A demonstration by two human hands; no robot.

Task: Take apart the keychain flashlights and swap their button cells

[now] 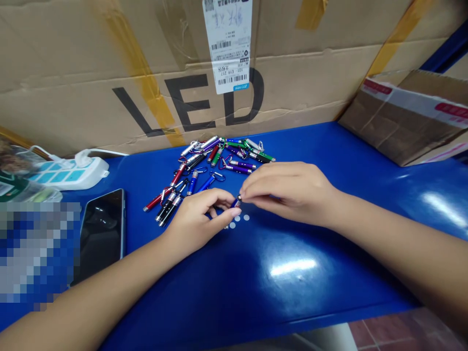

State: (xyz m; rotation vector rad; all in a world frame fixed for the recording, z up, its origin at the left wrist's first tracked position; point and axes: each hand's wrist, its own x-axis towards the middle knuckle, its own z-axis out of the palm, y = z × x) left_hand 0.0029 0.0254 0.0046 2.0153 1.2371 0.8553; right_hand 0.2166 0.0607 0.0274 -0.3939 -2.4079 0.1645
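Note:
My left hand (199,217) and my right hand (288,190) meet over the blue table (292,273), fingers pinched together on one small keychain flashlight (237,201) with a silver end. Just below the fingertips lie three small silver button cells (239,220) on the table. Behind the hands is a loose pile of several keychain flashlights (215,163) in red, blue, purple, green, silver and black, some with carabiner clips.
A black phone (102,231) lies face up at the left. A white power strip (69,173) sits behind it. A large cardboard box marked LED (190,97) walls the back; a smaller taped carton (409,114) sits at the right. The table's front edge runs near my forearms.

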